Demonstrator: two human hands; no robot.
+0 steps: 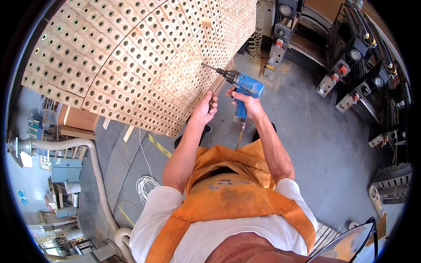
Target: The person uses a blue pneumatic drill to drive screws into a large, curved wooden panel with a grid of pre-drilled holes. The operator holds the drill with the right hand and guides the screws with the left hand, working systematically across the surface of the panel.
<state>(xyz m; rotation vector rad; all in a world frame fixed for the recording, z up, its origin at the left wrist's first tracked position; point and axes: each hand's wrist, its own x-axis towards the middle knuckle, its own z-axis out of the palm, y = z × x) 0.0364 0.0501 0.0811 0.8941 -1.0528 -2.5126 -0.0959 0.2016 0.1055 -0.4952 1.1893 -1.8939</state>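
My right hand (248,103) is wrapped around the grip of a blue power drill (249,85), its index finger at the trigger. The drill's black chuck and long thin bit point left toward the wooden blocks, and a hose runs down from the grip. Beside it, my left hand (205,108) is curled, palm up, around a few small dark metal pieces (211,104); their exact kind is too small to tell. In front of both hands spread many pale wooden blocks (144,65), laid in curved rows, most with a dark-rimmed round hole.
One loose wooden block (207,22) lies on top of the rows. Machines with gauges and red knobs (343,69) line the right side. On the left are a ribbed duct hose (98,175), a coiled white cable (147,186) and a grey-blue cabinet (66,170). Grey floor (307,144) lies between.
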